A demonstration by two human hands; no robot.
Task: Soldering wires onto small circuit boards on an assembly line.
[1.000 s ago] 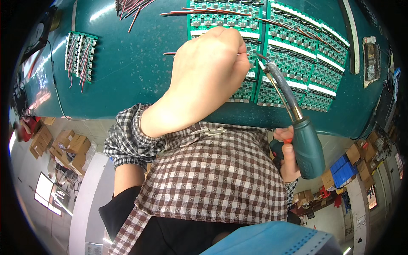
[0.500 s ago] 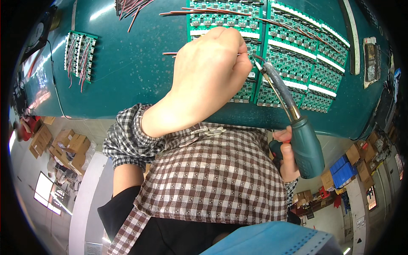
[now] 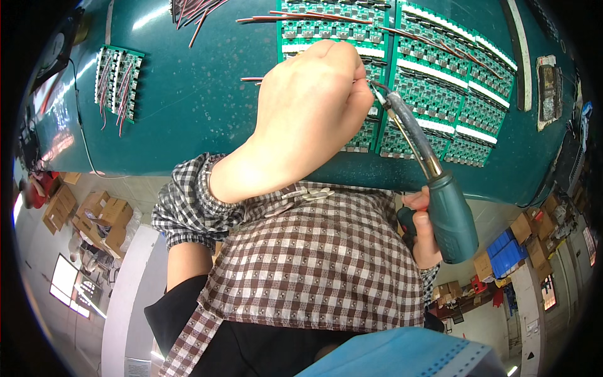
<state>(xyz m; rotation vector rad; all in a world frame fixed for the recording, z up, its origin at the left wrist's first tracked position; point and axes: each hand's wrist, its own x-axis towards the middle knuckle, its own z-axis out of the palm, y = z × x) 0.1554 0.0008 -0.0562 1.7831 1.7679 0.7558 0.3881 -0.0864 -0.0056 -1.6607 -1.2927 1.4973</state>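
My left hand (image 3: 308, 107) is closed in a pinch over the green circuit boards (image 3: 333, 31). Thin red and black wires (image 3: 251, 79) stick out from beneath its left side, and their other ends seem to be at the pinched fingertips, mostly hidden. My right hand (image 3: 427, 239) grips a soldering iron (image 3: 455, 220) with a dark green handle and a feed tube along its shaft. The iron's tip points up and left, just beside my left fingertips. Other wires (image 3: 320, 17) lie across the boards farther back.
A second panel of boards (image 3: 440, 81) lies to the right, with wires across it. Loose wires (image 3: 198, 12) are piled at the back. A small board stack with wires (image 3: 118, 85) rests at the left. Beyond the boards at right are a pale strip (image 3: 520, 56) and a worn metal block (image 3: 549, 94).
The soldering iron has shifted very slightly to the left, its tip still by my left fingertips. My left hand stays almost in place.
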